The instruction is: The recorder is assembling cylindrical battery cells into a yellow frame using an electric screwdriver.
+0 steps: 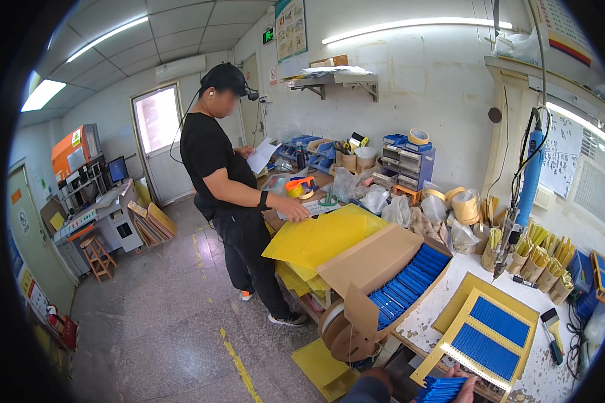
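At the bottom edge my left hand (462, 380) is shut on a stack of thin blue strips (441, 391), with the fingers curled over its far end. My dark sleeve (372, 387) comes in just left of it. My right hand is out of sight. Directly above the stack lies a yellow tray (454, 314) on the white bench, holding two panels of blue strips (491, 330). Left of that, an open cardboard box (376, 258) holds rows of the same blue strips (405, 285).
A person in black (225, 181) stands at the bench to the left, one hand on yellow sheets (323, 235). A blue power screwdriver (531, 171) hangs at right above cups of yellow sticks (539, 258). Brown tape rolls (343, 336) sit below the box. A brush (551, 329) lies right of the tray.
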`<state>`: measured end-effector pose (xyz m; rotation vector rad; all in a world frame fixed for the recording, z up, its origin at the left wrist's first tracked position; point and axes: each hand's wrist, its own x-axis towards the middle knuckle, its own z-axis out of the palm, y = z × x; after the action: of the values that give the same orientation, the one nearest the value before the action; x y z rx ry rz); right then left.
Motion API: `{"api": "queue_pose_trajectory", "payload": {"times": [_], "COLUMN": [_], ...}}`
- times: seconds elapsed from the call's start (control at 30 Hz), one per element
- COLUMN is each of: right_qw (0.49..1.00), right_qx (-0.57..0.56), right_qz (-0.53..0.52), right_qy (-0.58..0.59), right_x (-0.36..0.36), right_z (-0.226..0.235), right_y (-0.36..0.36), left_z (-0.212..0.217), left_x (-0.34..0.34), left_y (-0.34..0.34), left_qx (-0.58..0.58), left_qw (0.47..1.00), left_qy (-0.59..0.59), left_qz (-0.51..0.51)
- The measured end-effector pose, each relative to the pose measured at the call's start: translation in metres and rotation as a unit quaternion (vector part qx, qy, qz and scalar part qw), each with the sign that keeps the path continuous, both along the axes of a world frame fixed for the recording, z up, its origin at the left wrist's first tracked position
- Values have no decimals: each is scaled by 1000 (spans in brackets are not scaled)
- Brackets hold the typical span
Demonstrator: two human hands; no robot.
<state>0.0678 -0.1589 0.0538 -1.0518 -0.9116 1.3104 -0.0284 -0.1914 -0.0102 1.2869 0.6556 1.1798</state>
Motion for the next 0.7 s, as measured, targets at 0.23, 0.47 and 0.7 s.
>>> {"api": "queue_pose_trajectory", "payload": {"times": [0.23, 0.47, 0.7], "right_qw": [993, 994, 865], "right_qx": [-9, 73, 322], "right_qz": [43, 77, 176], "right_qy": [111, 30, -344], "right_x": [-23, -4, 25], "right_z": [-17, -14, 44], "right_y": [-17, -9, -6], "left_z": [34, 42, 48], "left_x": [-48, -61, -66], "left_y": [11, 11, 1], "left_qx": [-174, -239, -281], "left_qw": [978, 962, 949], "left_qy": [-89, -105, -113], "left_qz": [-67, -81, -91]}}
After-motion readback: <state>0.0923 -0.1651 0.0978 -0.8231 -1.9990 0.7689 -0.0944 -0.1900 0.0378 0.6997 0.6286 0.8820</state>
